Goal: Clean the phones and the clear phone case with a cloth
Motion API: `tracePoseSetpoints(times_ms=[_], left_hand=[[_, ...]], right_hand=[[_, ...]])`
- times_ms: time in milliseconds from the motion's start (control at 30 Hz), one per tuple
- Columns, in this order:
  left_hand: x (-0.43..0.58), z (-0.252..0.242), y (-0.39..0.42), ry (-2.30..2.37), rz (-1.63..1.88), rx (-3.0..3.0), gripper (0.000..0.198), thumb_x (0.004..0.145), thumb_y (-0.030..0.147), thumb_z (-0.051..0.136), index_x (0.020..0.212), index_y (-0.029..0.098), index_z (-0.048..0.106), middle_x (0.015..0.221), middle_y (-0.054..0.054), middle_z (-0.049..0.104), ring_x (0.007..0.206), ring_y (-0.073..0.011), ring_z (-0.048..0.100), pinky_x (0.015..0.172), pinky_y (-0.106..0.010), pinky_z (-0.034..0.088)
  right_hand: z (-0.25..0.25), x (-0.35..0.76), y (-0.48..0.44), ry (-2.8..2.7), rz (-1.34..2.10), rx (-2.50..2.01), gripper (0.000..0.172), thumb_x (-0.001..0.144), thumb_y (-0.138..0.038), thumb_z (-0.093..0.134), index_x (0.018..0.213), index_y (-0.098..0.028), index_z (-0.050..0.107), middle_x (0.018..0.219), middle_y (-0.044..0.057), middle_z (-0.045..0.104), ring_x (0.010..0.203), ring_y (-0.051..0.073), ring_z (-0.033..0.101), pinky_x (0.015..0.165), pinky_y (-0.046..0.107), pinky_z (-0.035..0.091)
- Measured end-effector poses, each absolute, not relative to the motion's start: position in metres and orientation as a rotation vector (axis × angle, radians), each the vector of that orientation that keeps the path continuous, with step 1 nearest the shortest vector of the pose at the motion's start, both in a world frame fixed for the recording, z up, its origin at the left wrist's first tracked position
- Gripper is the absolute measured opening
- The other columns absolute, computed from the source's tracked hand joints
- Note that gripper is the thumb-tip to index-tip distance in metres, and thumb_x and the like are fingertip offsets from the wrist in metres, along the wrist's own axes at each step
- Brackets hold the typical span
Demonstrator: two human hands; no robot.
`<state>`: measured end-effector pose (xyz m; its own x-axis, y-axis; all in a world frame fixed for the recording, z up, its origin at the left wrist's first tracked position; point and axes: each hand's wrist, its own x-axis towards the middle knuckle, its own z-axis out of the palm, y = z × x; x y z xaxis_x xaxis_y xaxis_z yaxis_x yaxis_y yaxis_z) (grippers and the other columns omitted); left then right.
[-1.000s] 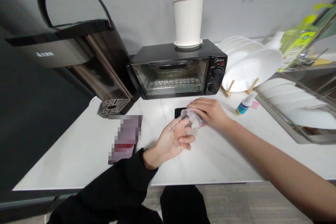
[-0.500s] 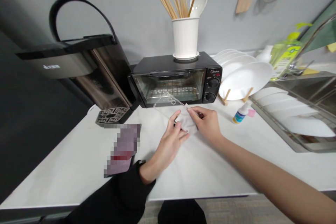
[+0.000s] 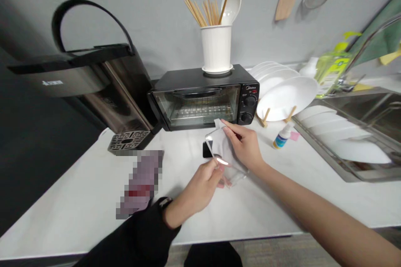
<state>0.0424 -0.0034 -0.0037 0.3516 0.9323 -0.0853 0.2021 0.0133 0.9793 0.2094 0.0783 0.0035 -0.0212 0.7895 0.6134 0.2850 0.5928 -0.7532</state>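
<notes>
My left hand [image 3: 203, 184] is closed in a pinch on the near edge of a clear plastic phone case [image 3: 233, 174], held just above the white counter [image 3: 266, 200]. My right hand [image 3: 246, 147] presses a white wipe [image 3: 220, 144] against the case from the far side, its fingers closed on the wipe. A small black flat object [image 3: 206, 149], perhaps a phone, lies on the counter just behind the hands, partly hidden by the wipe.
A black toaster oven [image 3: 200, 100] with a white utensil holder [image 3: 216, 48] on top stands behind the hands. A dark drinks machine [image 3: 94, 83] is on the left, beside a pixelated object [image 3: 140, 183]. White plates in a rack [image 3: 286, 96], a small bottle [image 3: 282, 135] and a sink [image 3: 360, 108] lie right.
The clear case has turned and come down closer to me, from tilting up by the oven door. My right hand has moved the wipe over it. The black object now shows.
</notes>
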Motion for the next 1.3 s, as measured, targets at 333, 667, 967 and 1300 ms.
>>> tracePoseSetpoints(times_ms=[333,667,967,1300], left_hand=[[0.041,0.006,0.001,1.095,0.949,1.163,0.049,0.098,0.063,0.05,0.13,0.027,0.041,0.121,-0.012,0.074,0.08,-0.0255,0.08,0.064,-0.032,0.059],[0.04,0.002,0.009,1.116,0.881,1.141,0.095,0.092,0.06,0.059,0.165,0.018,0.015,0.082,-0.01,0.079,0.064,-0.0268,0.077,0.044,-0.024,0.048],[0.041,0.003,0.008,1.116,0.966,1.151,0.093,0.095,0.054,0.055,0.166,0.012,0.013,0.079,-0.009,0.078,0.057,-0.0216,0.075,0.042,-0.02,0.044],[0.04,0.004,0.008,1.123,0.898,1.167,0.086,0.092,0.043,0.05,0.165,0.01,0.018,0.072,-0.007,0.078,0.051,-0.0199,0.073,0.038,-0.018,0.04]], right_hand=[[0.004,0.229,0.106,-1.727,0.886,-0.908,0.036,0.095,-0.05,0.067,0.089,-0.017,0.077,0.082,0.003,0.076,0.074,0.017,0.066,0.067,0.027,0.048],[0.009,0.222,0.096,-1.691,0.633,-0.715,0.031,0.105,-0.039,0.054,0.105,-0.022,0.08,0.111,0.008,0.073,0.108,0.02,0.067,0.1,0.032,0.05],[-0.003,0.222,0.099,-1.711,0.774,-0.856,0.046,0.094,-0.041,0.068,0.136,-0.021,0.062,0.119,0.008,0.066,0.101,0.019,0.063,0.091,0.033,0.051],[0.007,0.232,0.097,-2.033,0.618,-0.944,0.034,0.106,-0.039,0.047,0.097,-0.019,0.073,0.087,0.004,0.075,0.078,0.018,0.066,0.073,0.028,0.045]])
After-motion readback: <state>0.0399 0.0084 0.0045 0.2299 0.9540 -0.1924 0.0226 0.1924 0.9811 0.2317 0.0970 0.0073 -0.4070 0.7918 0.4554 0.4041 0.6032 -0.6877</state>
